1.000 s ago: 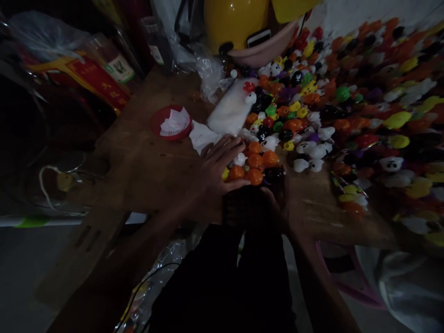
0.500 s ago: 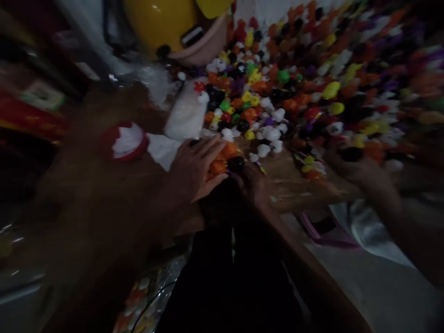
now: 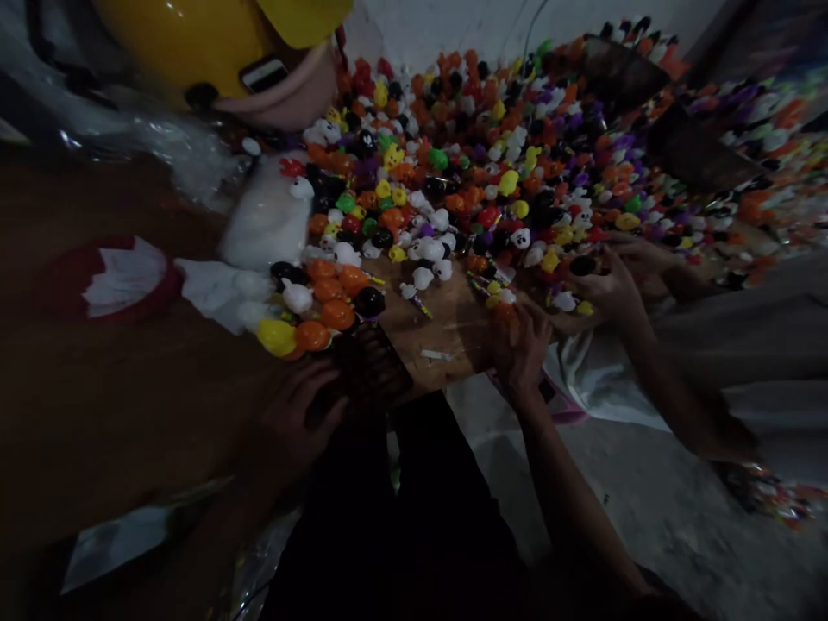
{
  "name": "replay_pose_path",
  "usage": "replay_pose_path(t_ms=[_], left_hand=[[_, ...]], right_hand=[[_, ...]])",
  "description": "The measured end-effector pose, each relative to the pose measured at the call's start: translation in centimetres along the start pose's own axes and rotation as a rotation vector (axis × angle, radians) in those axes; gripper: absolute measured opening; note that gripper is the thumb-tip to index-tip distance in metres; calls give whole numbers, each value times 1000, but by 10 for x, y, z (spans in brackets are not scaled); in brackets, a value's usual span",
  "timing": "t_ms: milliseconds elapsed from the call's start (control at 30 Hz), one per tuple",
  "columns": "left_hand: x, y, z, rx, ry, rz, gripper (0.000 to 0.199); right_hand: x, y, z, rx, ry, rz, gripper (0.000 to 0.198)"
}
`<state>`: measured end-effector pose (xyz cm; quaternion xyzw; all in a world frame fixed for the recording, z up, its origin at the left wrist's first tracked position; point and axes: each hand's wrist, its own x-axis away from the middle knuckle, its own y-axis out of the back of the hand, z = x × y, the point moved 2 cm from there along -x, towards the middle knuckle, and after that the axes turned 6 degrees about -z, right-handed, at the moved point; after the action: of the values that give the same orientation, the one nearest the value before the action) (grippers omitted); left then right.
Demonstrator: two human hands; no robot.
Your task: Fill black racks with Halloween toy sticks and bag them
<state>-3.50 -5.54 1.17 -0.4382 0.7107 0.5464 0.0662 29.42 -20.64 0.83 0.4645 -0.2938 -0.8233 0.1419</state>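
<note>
My left hand (image 3: 297, 414) lies at the left end of a dark rack (image 3: 379, 366) with rows of slots, its thumb and fingers apart. Just beyond it sits a group of small toys with round plastic heads: orange heads (image 3: 336, 314), a yellow head (image 3: 277, 336), a white head (image 3: 297, 296) and a black head (image 3: 370, 302). At the table's front edge my right hand (image 3: 525, 349) has its fingers closed around an orange-headed toy (image 3: 504, 321), mostly hidden by them. Beside it lie thin striped sticks (image 3: 486, 286) with small heads.
A large heap of toy heads (image 3: 453, 172) covers the back of the table (image 3: 446, 332). Left are a red dish (image 3: 65, 285) with white paper, a clear bag (image 3: 265, 220) and a pink basin (image 3: 285, 103) with a yellow object. Another person's hand (image 3: 611, 285) holds a dark round piece at right.
The view has swung right. My hands have parted: the left has let go of the orange-headed group and drawn back to the rack; the right has moved right to the orange-headed toy.
</note>
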Motion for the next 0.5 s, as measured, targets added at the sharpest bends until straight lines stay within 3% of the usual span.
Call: replay_pose_path(t_ms=[100,200,367,500], left_hand=[[0,-10,-4,-84,-11,72,35],[-4,-23,-8,-125,21,133,35],[-1,-37,-17,-213,62,-3,32],[1,-38,-15,-145,78,-16,35]], right_hand=[[-13,-20,-6,-24,-20,-60,29],[-8,-43,17,-31,-3,-24,35],[6,-66,65,-64,-25,187,45],[-21,-57,46,-88,-115,108,43]])
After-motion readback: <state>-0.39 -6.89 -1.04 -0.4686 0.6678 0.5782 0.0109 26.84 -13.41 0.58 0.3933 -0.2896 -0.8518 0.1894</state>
